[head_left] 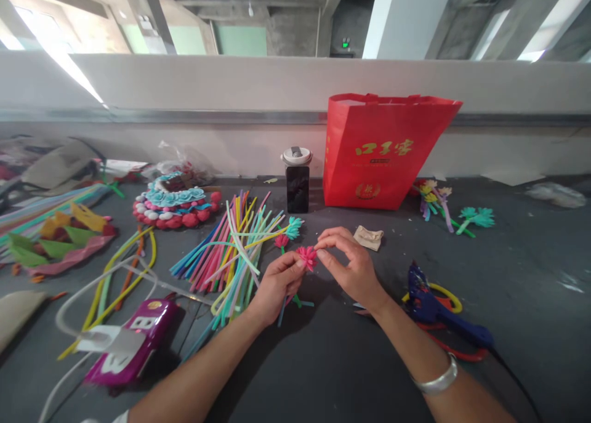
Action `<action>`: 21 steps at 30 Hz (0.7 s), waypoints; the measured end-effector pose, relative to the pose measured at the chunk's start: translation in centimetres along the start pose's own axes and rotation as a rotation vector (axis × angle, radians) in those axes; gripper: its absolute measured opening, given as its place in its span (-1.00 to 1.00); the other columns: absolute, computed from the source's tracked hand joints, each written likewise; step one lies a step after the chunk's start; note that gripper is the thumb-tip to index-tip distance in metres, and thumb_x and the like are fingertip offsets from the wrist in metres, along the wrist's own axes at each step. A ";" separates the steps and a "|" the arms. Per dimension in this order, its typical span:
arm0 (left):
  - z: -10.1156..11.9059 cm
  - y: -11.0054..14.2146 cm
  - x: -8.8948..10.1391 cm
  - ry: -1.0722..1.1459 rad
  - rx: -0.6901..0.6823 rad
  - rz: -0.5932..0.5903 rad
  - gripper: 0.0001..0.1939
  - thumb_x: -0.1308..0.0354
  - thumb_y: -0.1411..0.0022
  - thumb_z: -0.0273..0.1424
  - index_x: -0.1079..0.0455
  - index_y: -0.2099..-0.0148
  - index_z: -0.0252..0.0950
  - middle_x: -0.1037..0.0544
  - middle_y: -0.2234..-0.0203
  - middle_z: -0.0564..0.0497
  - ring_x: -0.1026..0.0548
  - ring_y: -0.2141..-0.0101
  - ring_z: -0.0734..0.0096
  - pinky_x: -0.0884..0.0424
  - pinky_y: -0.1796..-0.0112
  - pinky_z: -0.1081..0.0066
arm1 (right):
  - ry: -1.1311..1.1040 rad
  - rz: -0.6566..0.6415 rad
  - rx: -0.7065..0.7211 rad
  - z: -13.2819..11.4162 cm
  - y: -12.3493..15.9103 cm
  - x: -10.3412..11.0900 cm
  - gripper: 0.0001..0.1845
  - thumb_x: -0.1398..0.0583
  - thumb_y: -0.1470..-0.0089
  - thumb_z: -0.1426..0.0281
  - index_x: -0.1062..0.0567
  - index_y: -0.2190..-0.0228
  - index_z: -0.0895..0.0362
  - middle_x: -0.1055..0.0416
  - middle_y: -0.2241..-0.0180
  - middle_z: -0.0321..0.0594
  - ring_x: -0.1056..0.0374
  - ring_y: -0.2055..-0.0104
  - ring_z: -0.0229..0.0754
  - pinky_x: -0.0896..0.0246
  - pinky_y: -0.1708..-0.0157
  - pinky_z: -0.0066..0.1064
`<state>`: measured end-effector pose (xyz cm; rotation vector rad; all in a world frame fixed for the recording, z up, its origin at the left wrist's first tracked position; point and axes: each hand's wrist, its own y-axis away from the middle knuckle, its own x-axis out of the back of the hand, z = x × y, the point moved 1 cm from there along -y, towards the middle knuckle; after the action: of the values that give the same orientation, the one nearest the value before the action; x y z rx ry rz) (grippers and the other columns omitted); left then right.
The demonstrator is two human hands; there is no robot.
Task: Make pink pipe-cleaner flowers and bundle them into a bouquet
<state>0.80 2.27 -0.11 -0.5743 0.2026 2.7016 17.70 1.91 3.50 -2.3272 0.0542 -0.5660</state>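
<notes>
A pink pipe-cleaner flower [306, 258] is pinched between the thumb and fingers of my left hand [282, 281]. At its right edge, the thumb and a fingertip of my right hand [347, 260] close on a petal, with the other fingers curled above. Just behind the left hand lie a smaller red-pink flower [281, 242] and a teal flower [293, 228]. To the left, loose pipe cleaners [231, 244] in many colours are spread out in a bundle. A crumpled beige scrap [368, 237] lies beyond the right hand.
A blue glue gun [429, 306] rests near my right forearm, over red-handled scissors [466, 353]. A purple power strip [138, 343] with cables is at front left. A phone [297, 189] leans on a cup [296, 156] beside a red bag [388, 152]. Finished flowers [476, 217] lie right.
</notes>
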 end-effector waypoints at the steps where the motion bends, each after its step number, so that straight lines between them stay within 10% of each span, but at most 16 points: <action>1: 0.0 0.0 0.0 -0.001 0.000 0.002 -0.72 -0.29 -0.12 -0.26 -0.31 0.37 -0.33 -0.15 0.65 0.21 0.02 0.67 0.71 0.17 0.62 0.51 | -0.004 0.000 0.001 0.0 0.0 0.0 -0.90 -0.18 -0.15 0.51 -0.48 0.35 0.07 -0.42 0.26 -0.21 -0.35 0.13 -0.12 -0.22 0.06 -0.23; 21: 0.0 0.1 0.1 -0.018 -0.208 0.127 -0.79 -0.35 -0.09 -0.28 -0.50 0.29 -0.29 -0.38 0.58 0.14 -0.23 0.59 0.63 -0.14 0.52 0.54 | -0.280 0.111 -0.162 0.4 1.2 -0.9 -0.92 -0.19 -0.17 0.38 -0.50 0.28 0.07 -0.39 0.24 -0.20 -0.37 0.18 -0.16 -0.34 0.18 -0.33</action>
<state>0.63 2.21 -0.17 -0.6153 -0.0498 2.8711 17.18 1.43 2.10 -2.5209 0.0998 -0.1827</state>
